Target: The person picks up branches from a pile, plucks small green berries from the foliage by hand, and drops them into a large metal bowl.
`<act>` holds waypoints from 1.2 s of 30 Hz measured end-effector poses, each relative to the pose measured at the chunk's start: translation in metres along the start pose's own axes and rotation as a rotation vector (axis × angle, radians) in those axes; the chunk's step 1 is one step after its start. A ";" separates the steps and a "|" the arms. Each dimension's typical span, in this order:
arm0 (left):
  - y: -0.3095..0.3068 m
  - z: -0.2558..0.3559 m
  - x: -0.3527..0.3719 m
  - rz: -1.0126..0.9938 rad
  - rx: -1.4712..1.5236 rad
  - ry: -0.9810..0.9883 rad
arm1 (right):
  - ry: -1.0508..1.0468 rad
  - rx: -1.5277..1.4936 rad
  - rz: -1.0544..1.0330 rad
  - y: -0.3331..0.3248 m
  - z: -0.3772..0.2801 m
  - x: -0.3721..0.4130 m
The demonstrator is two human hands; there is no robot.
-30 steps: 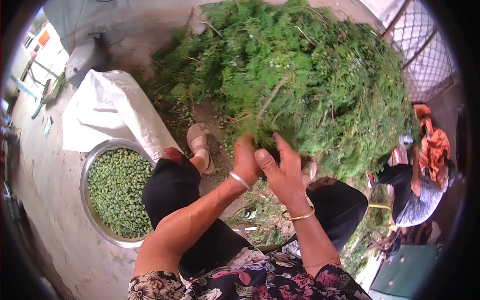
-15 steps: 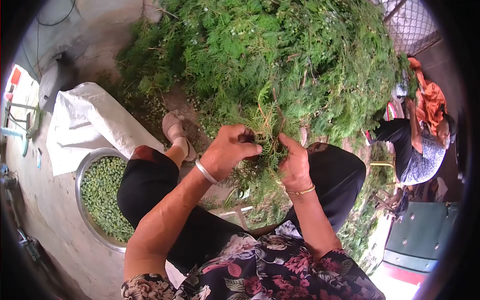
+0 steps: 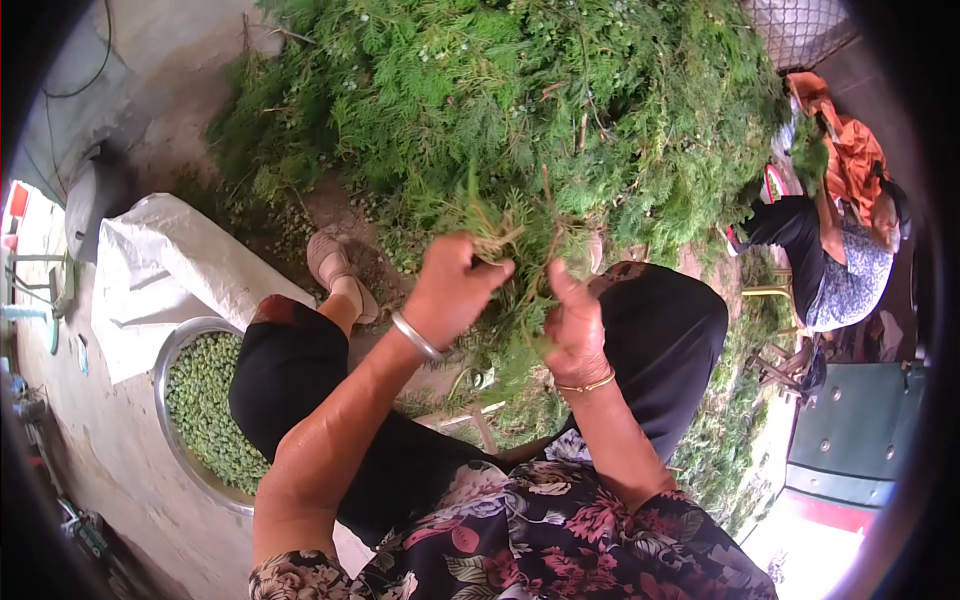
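Note:
In front of my knees, my left hand (image 3: pixel 452 292) is closed on a light-brown sprig end, its fingers curled and a little blurred. My right hand (image 3: pixel 574 322) grips a feathery green cypress sprig (image 3: pixel 528 300), the thumb pressed along its stem. The sprig hangs between the two hands, and its lower part is smeared by motion. Beyond my hands rises a large heap of cut cypress branches (image 3: pixel 520 110). On the left, by my knee, stands a metal basin (image 3: pixel 163 385) holding many small green cones (image 3: pixel 212 405).
A white woven sack (image 3: pixel 175 250) lies behind the basin. At the right, another person (image 3: pixel 850 250) sits by the heap near an orange cloth (image 3: pixel 850 150). A dark green panel (image 3: pixel 850 425) stands at lower right. Loose sprigs litter the floor beside my right knee.
My left hand has turned and closed into a fist, raised slightly with the sprig end. The right hand keeps its grip, a little lower and further left. The whole view has shifted slightly.

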State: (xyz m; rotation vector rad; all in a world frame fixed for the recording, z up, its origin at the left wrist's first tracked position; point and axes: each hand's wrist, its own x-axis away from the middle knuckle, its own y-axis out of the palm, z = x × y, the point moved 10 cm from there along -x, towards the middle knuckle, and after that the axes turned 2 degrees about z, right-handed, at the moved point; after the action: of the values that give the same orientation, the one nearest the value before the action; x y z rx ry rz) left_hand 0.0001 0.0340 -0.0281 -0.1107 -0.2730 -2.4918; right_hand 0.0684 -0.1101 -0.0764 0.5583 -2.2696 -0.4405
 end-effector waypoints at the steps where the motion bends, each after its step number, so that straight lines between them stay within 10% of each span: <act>1: 0.012 0.015 0.005 -0.050 -0.261 0.076 | -0.034 0.059 -0.010 0.006 0.001 0.003; 3: 0.037 0.011 0.014 -0.137 -0.659 0.312 | -0.027 0.125 -0.087 0.025 -0.005 0.012; 8: 0.062 0.028 0.027 -0.447 -0.273 0.134 | 0.010 0.005 -0.021 0.002 -0.016 -0.002; 14: -0.016 0.040 -0.001 -0.054 0.483 -0.044 | 0.027 -0.295 -0.242 -0.006 -0.056 0.005; 24: -0.013 0.004 -0.014 0.025 0.215 -0.241 | -0.117 -0.230 -0.485 -0.013 -0.133 0.065; 36: -0.077 -0.076 -0.027 0.252 0.059 -0.383 | -0.256 0.111 1.079 -0.548 -0.234 0.329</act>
State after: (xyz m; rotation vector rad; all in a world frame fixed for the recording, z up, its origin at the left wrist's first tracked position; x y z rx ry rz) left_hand -0.0255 0.0936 -0.1191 -0.5659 -0.4604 -2.1954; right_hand 0.1750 -0.7760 0.0153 -0.7218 -2.4541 0.1739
